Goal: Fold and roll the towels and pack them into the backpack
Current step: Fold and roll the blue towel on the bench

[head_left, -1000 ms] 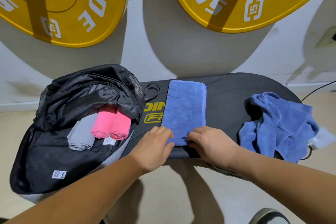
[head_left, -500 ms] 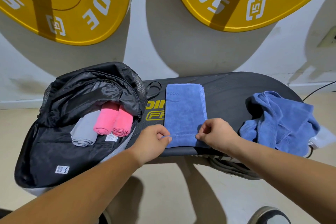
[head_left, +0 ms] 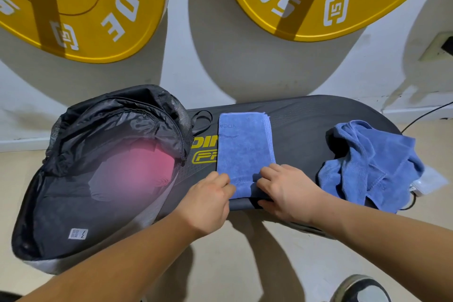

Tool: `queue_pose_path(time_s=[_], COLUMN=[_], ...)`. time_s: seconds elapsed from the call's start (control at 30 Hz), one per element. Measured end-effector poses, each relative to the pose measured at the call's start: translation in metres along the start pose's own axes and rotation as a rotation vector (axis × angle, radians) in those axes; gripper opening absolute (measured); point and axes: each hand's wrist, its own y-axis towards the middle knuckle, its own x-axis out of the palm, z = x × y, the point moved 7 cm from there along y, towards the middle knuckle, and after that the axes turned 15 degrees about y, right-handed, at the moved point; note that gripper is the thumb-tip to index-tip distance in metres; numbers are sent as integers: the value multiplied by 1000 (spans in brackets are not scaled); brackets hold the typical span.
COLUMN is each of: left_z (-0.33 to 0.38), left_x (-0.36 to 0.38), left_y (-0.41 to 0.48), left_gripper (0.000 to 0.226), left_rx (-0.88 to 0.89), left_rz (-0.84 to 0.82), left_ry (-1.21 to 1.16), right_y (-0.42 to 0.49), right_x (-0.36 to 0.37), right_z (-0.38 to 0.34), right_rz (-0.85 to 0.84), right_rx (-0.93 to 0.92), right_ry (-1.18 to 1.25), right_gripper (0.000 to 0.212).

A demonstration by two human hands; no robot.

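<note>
A folded blue towel [head_left: 245, 144] lies as a long strip on the black bench [head_left: 304, 125]. Its near end is turned over into a small roll. My left hand [head_left: 210, 196] and my right hand [head_left: 284, 186] grip that rolled end from either side, fingers curled on it. The open black backpack [head_left: 98, 144] lies to the left, with pink [head_left: 152, 164] and grey [head_left: 107, 186] rolled towels inside, blurred in this view. A second blue towel [head_left: 370, 167] lies crumpled at the bench's right end.
Two yellow weight plates [head_left: 81, 7] lean on the white wall behind. A black cable [head_left: 426, 115] runs at the far right. A shoe [head_left: 360, 289] shows at the bottom right, on the beige floor.
Both hands lifted the towel's near edge, turned it over and rolled it a little way forward. The strip looks shorter at the near end.
</note>
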Motion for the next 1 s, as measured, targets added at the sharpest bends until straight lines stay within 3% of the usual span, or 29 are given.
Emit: queue_pose_path(time_s=[0.17, 0.3, 0.4, 0.57, 0.73, 0.87, 0.93, 1.0], left_z=[-3, -7, -18, -36, -45, -51, -54, -47], left_x=[-1, 2, 0, 9, 22, 25, 17, 3], left_y=[-1, 2, 4, 1, 5, 8, 10, 18], left_gripper=[26, 30, 36, 24, 15, 8, 12, 17], left_rx=[22, -30, -132, -430, -632, -796, -740, -524], left_rz=[44, -29, -60, -180, -147, -127, -51, 71], left_ry=[66, -13, -220, -618, -736, -752, -618, -407], right_y=[-4, -1, 2, -6, -5, -5, -6, -2], right_x=[3, 6, 0, 1, 4, 7, 8, 1], right_z=[7, 18, 30, 50, 67, 80, 82, 81], right_rz=[-4, -19, 4, 42, 85, 98, 61, 68], right_rx=[-2, 149, 304, 599, 840, 986, 992, 880], right_ry=[-42, 24, 196, 529, 752, 797, 743, 519], right_gripper=[6, 13, 11, 2, 9, 18, 22, 24])
